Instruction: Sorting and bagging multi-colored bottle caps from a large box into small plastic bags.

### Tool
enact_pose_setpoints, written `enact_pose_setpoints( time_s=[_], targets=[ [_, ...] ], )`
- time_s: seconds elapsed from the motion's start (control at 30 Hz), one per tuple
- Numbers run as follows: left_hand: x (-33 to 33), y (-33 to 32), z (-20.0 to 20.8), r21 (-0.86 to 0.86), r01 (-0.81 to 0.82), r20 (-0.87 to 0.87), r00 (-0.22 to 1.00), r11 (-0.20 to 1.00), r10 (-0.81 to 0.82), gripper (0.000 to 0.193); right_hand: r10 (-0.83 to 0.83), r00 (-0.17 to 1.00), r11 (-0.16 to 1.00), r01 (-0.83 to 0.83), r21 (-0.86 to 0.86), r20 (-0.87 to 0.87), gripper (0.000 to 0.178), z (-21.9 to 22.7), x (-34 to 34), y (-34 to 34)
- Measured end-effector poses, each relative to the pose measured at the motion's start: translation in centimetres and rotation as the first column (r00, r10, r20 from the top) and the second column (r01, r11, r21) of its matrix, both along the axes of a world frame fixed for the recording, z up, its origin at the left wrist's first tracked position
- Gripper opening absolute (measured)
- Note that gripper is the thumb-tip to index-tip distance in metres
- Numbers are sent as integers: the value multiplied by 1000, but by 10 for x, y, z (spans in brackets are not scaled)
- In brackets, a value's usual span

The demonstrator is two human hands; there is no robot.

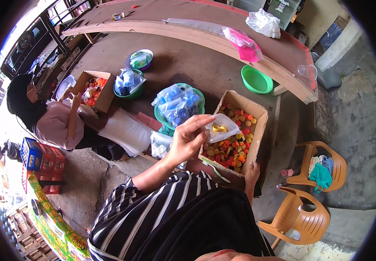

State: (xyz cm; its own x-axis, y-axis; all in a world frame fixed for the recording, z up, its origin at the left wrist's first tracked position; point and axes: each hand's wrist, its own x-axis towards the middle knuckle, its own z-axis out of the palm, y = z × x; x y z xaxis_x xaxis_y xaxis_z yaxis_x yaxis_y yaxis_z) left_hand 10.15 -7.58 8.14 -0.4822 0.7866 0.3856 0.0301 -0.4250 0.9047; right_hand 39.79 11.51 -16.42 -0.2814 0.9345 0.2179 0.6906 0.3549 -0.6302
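My left hand (189, 138) pinches the edge of a small clear plastic bag (223, 126) between thumb and fingers. A few yellow bottle caps (219, 128) lie in the bag, which hangs over a cardboard box (261, 119). Many loose caps (235, 150), red, orange, yellow and brownish, cover the bottom of that box. At the box's near right corner, my right hand (252, 172) has its fingers closed on the cardboard edge. Left of the box, a green basin (201, 92) is heaped with bags of blue caps (177, 104).
Farther left, another person (51, 117) sits at a second cardboard box (105, 101) of caps. Plastic sheets (127, 130) lie between us. A green bowl (257, 79) stands beyond my box, under a raised wooden ledge (170, 29). Two orange chairs (301, 217) stand at the right.
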Motion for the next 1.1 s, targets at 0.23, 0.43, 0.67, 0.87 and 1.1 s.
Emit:
enact_pose_setpoints(
  time_s=[0.23,0.43,0.67,0.87,1.1],
  targets=[
    [-2,-9,-8,-90,-57,-32,998,994,54,37,20,961,951,67,-302,277,24,2,-3,20],
    [-25,-15,1,-15,-207,-24,978,978,206,37,-26,957,972,92,-218,288,45,39,-32,6],
    [-23,-4,1,-31,-64,39,997,997,65,38,-42,970,970,97,-225,239,44,32,-26,-4],
    [-6,16,18,40,108,-59,993,993,-106,39,-42,985,961,86,-262,168,44,35,-28,-15],
    [6,32,1,122,99,-371,928,988,-47,49,-185,956,922,89,-378,-226,44,18,-4,-27]
  ],
)
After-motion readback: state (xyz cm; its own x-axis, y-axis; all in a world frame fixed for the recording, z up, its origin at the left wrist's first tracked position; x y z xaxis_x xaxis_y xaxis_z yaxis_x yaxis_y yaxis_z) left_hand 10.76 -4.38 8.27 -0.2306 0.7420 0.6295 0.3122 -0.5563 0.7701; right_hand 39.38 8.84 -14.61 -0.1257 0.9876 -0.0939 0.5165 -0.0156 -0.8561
